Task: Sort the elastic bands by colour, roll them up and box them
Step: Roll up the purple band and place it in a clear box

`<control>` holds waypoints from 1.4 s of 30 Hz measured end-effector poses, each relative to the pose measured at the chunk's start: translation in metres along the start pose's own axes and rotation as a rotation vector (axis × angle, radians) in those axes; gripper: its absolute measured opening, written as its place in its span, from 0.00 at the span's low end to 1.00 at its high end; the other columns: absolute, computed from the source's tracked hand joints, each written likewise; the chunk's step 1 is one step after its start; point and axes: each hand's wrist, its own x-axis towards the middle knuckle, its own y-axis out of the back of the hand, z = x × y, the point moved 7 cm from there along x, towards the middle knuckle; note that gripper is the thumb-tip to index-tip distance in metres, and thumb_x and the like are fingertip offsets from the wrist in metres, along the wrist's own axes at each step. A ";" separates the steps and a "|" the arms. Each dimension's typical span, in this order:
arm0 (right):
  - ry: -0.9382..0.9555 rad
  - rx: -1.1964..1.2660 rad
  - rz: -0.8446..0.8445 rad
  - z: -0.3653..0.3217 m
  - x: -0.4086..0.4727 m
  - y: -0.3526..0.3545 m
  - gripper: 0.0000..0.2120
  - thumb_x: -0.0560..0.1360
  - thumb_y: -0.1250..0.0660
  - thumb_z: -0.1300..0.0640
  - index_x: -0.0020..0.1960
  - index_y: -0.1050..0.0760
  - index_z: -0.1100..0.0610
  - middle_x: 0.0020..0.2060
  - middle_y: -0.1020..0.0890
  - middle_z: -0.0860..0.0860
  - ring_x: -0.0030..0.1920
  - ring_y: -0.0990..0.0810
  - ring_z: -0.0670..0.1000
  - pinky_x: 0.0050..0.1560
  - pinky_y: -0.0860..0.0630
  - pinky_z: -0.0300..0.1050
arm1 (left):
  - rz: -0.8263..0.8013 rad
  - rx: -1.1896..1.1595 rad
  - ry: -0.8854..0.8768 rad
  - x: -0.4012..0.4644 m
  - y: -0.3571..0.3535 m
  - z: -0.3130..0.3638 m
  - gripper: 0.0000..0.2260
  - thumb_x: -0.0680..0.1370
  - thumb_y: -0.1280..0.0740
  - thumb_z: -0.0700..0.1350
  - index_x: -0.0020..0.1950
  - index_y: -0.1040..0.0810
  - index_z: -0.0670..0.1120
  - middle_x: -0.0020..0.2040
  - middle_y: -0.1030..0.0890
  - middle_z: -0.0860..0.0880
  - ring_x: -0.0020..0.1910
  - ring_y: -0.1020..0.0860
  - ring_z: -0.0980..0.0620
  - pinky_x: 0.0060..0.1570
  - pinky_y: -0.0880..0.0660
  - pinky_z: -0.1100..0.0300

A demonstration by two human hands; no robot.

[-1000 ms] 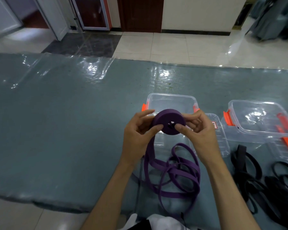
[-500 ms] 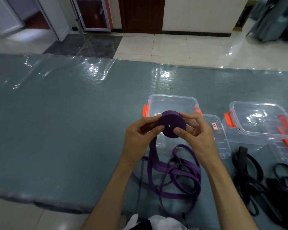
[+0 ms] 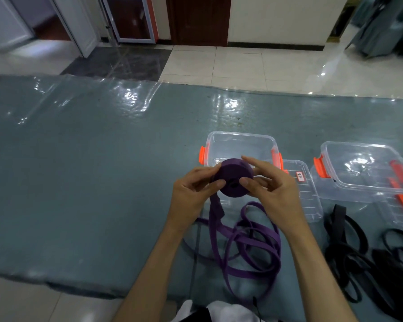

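A big table (image 3: 79,194) with a grey-blue cover under clear plastic sheeting is taking up most of the view. Toward the right, two clear boxes with orange clips are sitting open: one box (image 3: 240,141) straight ahead with its lid (image 3: 305,198) lying just beside it, and a second box (image 3: 358,170) further right. A heap of black bands (image 3: 363,259) is lying in front of that second one. Loose purple band (image 3: 249,249) is snaking over the table near the front edge and running up to a purple roll (image 3: 233,177), which is being held up in the air in front of the nearer box. The left hand (image 3: 191,194) is pinching the roll with thumb on its face, and the right hand (image 3: 272,189) is gripping the other side, thumb on the face, forefinger stretching over the top.
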 end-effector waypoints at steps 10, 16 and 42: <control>0.021 0.029 0.120 -0.011 0.002 0.014 0.18 0.68 0.17 0.51 0.53 0.20 0.47 0.50 0.11 0.54 0.51 0.11 0.57 0.52 0.14 0.54 | 0.013 0.013 -0.092 0.004 -0.017 0.020 0.09 0.75 0.22 0.36 0.54 0.15 0.42 0.56 0.13 0.42 0.58 0.14 0.40 0.61 0.18 0.52; 0.123 0.171 0.180 -0.040 0.008 0.013 0.16 0.70 0.18 0.59 0.54 0.18 0.48 0.53 0.13 0.58 0.55 0.12 0.59 0.53 0.14 0.53 | -0.034 0.015 -0.127 0.017 -0.021 0.049 0.16 0.75 0.23 0.35 0.61 0.15 0.44 0.57 0.12 0.44 0.57 0.14 0.44 0.59 0.18 0.55; 0.138 0.219 0.092 -0.082 0.030 0.009 0.21 0.71 0.20 0.60 0.61 0.20 0.49 0.50 0.11 0.56 0.50 0.11 0.57 0.46 0.14 0.47 | 0.045 -0.028 -0.131 0.041 -0.030 0.088 0.12 0.75 0.22 0.37 0.58 0.14 0.45 0.55 0.13 0.43 0.56 0.13 0.47 0.56 0.19 0.61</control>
